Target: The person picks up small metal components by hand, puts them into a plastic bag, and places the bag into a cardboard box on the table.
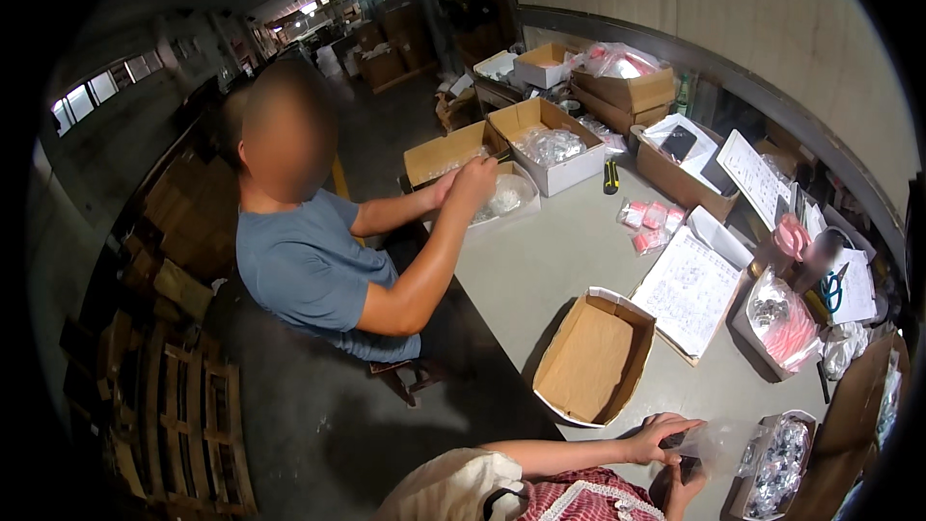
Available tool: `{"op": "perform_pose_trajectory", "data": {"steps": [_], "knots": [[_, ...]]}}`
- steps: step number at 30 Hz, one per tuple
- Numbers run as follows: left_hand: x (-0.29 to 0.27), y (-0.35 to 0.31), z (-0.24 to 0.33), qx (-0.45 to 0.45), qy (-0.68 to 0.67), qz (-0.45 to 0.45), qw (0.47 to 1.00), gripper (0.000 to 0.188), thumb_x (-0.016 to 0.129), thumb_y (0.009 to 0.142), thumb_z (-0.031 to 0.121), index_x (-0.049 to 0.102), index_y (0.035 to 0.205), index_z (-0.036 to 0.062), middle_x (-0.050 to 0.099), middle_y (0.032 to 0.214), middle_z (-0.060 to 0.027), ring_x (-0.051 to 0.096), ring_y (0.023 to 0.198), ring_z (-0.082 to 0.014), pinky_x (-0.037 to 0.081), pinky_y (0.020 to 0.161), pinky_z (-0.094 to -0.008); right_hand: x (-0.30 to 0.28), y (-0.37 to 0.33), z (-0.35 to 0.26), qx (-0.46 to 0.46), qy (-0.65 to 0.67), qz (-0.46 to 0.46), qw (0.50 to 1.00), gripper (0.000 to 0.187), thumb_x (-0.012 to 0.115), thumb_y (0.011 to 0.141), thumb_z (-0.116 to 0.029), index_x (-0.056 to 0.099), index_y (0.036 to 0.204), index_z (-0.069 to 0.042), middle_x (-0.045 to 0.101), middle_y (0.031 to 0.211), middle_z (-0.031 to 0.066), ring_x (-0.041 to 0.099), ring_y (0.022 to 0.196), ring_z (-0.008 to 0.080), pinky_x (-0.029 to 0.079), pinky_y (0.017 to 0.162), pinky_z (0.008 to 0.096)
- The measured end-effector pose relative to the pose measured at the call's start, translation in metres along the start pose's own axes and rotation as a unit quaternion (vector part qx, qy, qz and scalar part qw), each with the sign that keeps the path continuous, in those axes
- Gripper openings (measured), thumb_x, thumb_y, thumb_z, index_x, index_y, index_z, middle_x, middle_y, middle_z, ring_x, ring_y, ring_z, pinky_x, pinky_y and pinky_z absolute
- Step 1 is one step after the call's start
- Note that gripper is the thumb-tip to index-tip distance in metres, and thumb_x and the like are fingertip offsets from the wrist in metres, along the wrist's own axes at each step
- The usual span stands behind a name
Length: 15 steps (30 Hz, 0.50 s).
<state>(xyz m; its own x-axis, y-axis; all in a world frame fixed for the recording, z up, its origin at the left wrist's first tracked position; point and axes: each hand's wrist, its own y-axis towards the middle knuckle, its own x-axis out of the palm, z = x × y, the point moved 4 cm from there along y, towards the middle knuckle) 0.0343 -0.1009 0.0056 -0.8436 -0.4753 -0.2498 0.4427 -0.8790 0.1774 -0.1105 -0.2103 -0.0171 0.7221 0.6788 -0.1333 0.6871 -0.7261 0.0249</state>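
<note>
My left hand point(661, 438) pinches the near end of a clear plastic bag point(721, 444) over the table's near right part. Just below it, my right hand point(687, 490) is closed at the same end of the bag; its fingers are partly hidden. Something small and dark shows between the two hands, too unclear to name. The bag stretches right toward a narrow white box point(779, 468) filled with small shiny parts in clear wrap. To the left of my hands sits a brown cardboard box point(590, 371) with nothing in it.
Across the table's left edge, a seated co-worker point(309, 251) has both hands over a small box point(526, 207). Papers point(690, 285), pink packets point(648, 224), a yellow utility knife point(611, 177) and scissors point(831, 289) lie on the table point(511, 270). Boxes line the back and right.
</note>
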Motion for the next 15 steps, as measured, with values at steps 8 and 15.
{"op": "perform_pose_trajectory", "data": {"steps": [8,15], "knots": [[-0.003,-0.002,0.004,0.012,-0.041,0.017,0.999,0.079,0.069,0.08,0.055,0.051,0.142,0.009,0.053,0.141,-0.0115,0.042,0.133,-0.0304,0.027,0.113,-0.0446,-0.009,-0.012,-0.003,0.074,0.119,-0.025,0.99,0.064,0.072,0.075,-0.009,0.047,0.132,0.003,0.057,0.12,0.0154,0.057,0.109,0.0254,0.048,0.092,0.0373],[-0.002,-0.008,0.034,0.032,0.092,0.01,0.995,0.08,0.068,0.083,0.052,0.044,0.145,0.0079,0.048,0.144,-0.0108,0.037,0.137,-0.0315,0.023,0.114,-0.0477,-0.025,0.012,-0.072,-0.013,0.266,0.035,0.963,0.078,0.067,0.071,-0.016,0.042,0.143,0.001,0.054,0.134,0.0144,0.051,0.122,0.0276,0.04,0.105,0.0393]]}}
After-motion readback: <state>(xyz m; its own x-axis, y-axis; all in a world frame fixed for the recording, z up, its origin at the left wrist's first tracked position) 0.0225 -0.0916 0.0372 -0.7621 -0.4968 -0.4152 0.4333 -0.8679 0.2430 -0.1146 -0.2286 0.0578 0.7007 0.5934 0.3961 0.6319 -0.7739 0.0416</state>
